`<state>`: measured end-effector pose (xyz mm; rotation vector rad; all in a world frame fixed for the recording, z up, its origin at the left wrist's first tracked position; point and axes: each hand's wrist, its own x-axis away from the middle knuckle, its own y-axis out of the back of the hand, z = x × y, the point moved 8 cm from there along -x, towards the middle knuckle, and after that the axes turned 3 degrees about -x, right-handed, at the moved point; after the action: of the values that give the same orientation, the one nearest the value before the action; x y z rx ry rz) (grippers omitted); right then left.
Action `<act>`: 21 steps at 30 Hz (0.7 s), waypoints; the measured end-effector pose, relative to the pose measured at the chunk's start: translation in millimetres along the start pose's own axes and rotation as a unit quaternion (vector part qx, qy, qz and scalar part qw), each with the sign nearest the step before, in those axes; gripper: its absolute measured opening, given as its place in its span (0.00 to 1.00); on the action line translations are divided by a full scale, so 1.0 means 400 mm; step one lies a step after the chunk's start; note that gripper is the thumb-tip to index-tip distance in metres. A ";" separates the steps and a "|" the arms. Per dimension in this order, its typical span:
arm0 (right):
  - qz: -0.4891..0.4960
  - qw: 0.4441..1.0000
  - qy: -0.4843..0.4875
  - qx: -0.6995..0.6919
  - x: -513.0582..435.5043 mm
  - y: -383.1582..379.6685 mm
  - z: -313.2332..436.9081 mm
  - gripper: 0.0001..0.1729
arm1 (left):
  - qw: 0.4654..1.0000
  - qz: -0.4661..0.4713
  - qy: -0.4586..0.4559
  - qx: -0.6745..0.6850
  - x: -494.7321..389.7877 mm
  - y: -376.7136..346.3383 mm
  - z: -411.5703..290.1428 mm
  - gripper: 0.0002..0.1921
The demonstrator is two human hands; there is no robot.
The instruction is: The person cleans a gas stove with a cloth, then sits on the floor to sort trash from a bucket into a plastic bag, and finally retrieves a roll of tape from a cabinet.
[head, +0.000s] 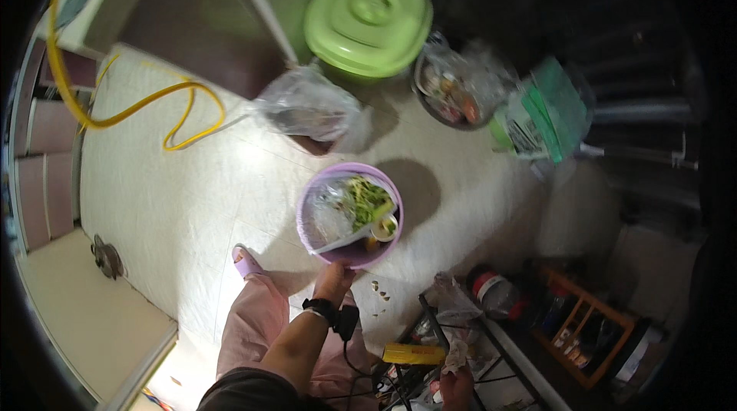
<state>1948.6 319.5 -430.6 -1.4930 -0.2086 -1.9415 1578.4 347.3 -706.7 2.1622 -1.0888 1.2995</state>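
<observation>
My left hand (334, 281) grips the near rim of a round purple trash bin (400, 221). Inside the bin are a clear plastic bag (331, 218), green vegetable scraps (368, 200) and a small round cup-like container (384, 228). A dark watch-like band with a cabled black device (346, 321) is on my left wrist. At the lower right, my right hand (456, 388) is closed around a crumpled pale piece, perhaps tissue or cloth (456, 353). It is beside a black-framed rack (435, 319), near a yellow box (413, 354).
Small scraps (380, 293) lie on the pale floor near my feet. Ahead stand a lidded green tub (368, 19), a plastic-covered box (314, 108), a basin of food (449, 94) and a green bag (553, 111). A yellow hose (144, 105) loops at left; an orange rack (587, 324) is right.
</observation>
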 end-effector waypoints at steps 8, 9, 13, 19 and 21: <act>0.061 0.937 0.077 0.336 0.243 -0.313 -0.126 0.21 | 0.993 0.053 -0.062 0.089 0.398 0.330 -0.323 0.10; 0.043 0.901 0.099 0.421 0.275 -0.382 -0.132 0.19 | 0.987 0.021 0.001 0.162 0.448 0.364 -0.370 0.11; 0.115 0.922 0.070 0.363 0.550 -0.703 -0.294 0.22 | 0.978 -0.071 0.070 0.185 0.764 0.629 -0.659 0.10; 0.226 0.933 0.004 0.279 1.035 -0.901 -0.531 0.22 | 0.963 -0.160 0.081 0.201 1.232 1.104 -0.903 0.08; 0.209 0.912 0.028 0.352 0.975 -0.976 -0.515 0.24 | 0.954 -0.196 0.071 0.216 1.231 1.129 -0.943 0.07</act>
<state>1506.6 355.0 -42.7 -0.9037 -0.4661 -1.3472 1144.7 110.4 -119.6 2.3752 -0.3032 1.5700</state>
